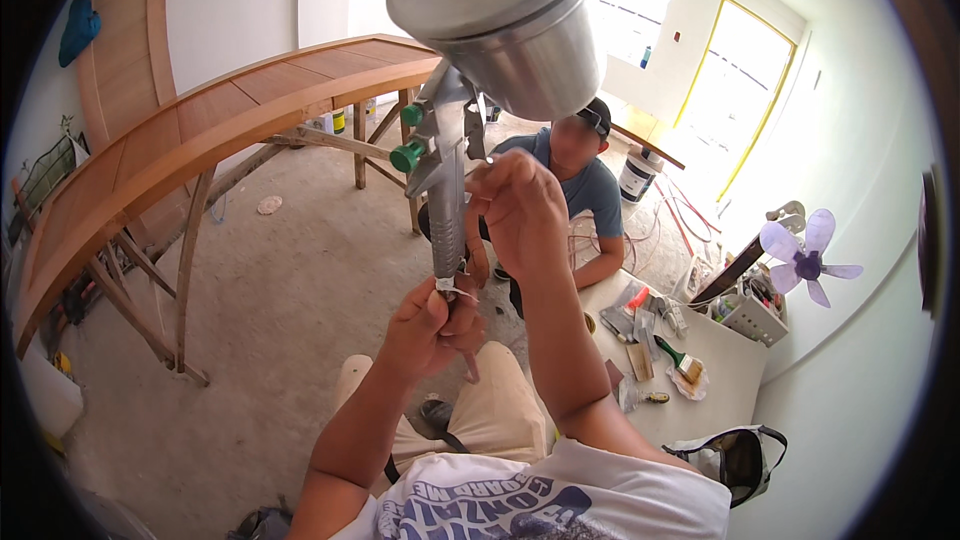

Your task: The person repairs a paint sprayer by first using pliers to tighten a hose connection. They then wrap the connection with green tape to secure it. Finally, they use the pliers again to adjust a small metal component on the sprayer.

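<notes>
Standing near-upright, the spray gun [450,175] points 2 green knobs [407,157] left.

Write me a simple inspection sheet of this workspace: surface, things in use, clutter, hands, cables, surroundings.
Surface: pale table, partly covered.
Job's things: spray gun, metal cup on top, white wrapping at the handle's lower end.
Clutter: scrapers and a green-handled paintbrush on the table.
Hands: left hand grips the spray gun's lower end; right hand raised beside it, contact unclear.
Cables: reddish hoses or cords on the floor.
Surroundings: crouching person, purple fan, wooden panel on trestles.
</notes>
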Demonstrator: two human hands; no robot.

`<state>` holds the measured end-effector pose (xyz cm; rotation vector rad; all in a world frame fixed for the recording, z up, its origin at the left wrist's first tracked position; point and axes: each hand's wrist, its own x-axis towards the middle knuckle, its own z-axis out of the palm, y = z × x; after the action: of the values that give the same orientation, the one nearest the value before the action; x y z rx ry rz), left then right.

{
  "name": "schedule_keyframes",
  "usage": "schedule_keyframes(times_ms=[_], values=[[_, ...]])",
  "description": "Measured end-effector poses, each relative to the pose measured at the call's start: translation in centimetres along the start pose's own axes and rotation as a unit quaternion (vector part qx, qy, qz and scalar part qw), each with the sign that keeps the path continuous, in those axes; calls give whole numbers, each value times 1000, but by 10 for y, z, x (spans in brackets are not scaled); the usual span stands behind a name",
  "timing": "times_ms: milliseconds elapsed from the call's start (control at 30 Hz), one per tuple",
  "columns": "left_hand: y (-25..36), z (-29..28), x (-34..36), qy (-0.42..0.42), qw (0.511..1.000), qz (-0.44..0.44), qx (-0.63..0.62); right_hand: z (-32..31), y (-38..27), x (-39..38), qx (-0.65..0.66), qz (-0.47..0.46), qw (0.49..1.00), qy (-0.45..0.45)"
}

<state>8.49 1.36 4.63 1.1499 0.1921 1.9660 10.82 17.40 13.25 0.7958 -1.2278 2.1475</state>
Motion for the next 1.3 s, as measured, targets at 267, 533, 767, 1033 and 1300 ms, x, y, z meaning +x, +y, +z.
schedule_keyframes(times_ms=[267,533,767,1033,1300], values=[[3,-13,-10,-85,991,-40,-99,-14,21,28,218,160,930,-249],[0,-14,-21,-89,980,-75,-164,27,16,38,268,166,888,-336],[18,-16,-17,40,997,-39,48,28,-6,29,95,209,952,-204],[17,-32,-7,159,932,26,325,72,-31,-7,-541,213,810,-77],[19,-33,-14,15,991,-72,109,29,-17,4,-81,122,965,-216]])
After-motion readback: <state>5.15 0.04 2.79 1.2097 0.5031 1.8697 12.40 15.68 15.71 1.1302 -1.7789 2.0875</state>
